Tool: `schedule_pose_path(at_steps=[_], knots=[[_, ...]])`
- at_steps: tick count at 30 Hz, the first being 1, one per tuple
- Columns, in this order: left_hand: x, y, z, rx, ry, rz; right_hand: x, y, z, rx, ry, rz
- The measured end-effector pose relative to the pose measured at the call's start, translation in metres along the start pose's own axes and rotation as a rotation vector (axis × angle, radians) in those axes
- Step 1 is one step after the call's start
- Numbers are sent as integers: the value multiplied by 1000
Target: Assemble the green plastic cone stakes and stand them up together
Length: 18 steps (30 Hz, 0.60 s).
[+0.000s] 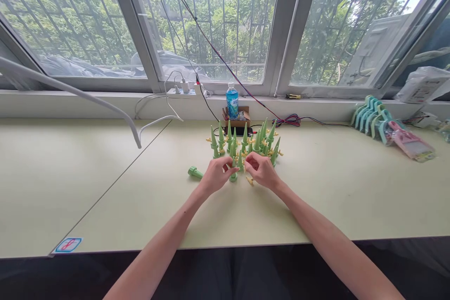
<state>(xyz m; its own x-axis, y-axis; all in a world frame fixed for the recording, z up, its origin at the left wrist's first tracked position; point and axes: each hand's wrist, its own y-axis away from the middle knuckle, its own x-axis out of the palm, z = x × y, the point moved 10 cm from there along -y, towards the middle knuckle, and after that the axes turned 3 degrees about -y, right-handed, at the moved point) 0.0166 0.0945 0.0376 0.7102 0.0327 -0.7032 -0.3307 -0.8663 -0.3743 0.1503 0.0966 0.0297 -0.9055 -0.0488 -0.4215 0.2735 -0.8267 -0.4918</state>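
Note:
My left hand (218, 174) is closed around a green watering spike (233, 177), which stands point up on the table. Just to its right, my right hand (260, 168) is pinched, with what looks like a small yellow valve at its fingertips, mostly hidden. Another yellow valve (250, 181) lies on the tabletop below that hand. Behind both hands several green spikes (245, 138) stand upright in a cluster, many with yellow valves sticking out of their sides. One loose green spike (195, 172) lies on its side left of my left hand.
A bottle of blue liquid (232, 102) stands by a small cardboard box (243, 115) behind the cluster. Coiled cables (288, 120) lie near the sill. Pastel hangers (372, 117) and a bagged pink item (409, 140) are at the right. A white curved arm (105, 103) overhangs the left.

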Motion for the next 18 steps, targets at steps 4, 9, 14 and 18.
schedule_pose_path(at_steps=[4, 9, 14, 18], knots=[[-2, 0, -1, 18, -46, -21, 3, 0, 0, 0, 13, 26], [-1, 0, -1, 32, -59, 1, 4, 0, 1, -6, 38, 35], [9, 2, -2, 38, 2, 116, 5, 0, 2, -29, 48, 51], [9, 1, 2, 12, 31, 93, 5, 0, 5, -57, 37, 52]])
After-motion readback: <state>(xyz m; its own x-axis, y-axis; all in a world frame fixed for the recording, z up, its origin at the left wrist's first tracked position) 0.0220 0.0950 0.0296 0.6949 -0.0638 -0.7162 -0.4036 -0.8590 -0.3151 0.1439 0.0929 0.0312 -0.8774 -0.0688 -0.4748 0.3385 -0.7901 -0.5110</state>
